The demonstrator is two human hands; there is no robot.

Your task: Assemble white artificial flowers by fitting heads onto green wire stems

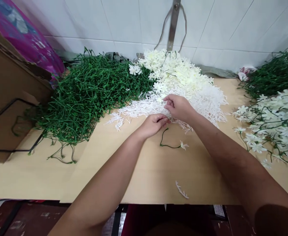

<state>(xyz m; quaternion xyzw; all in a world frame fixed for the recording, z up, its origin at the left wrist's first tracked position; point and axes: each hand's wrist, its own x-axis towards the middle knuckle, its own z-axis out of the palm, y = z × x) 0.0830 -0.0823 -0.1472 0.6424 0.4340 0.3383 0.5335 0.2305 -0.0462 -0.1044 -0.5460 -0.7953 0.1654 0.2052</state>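
My left hand is closed in a pinch on the upper end of a thin green plastic stem; the stem curves down onto the wooden table and ends in a small white flower. Just above it, my right hand has its fingers curled at the near edge of a heap of white frond pieces, pinching something too small to name. Behind that heap lies a mound of cream plastic flowers.
A big tangle of green stems covers the left of the table. Assembled flowered stems and more green stems lie at the right. A cardboard box stands at left, a white tiled wall behind. One loose white frond lies near the front edge.
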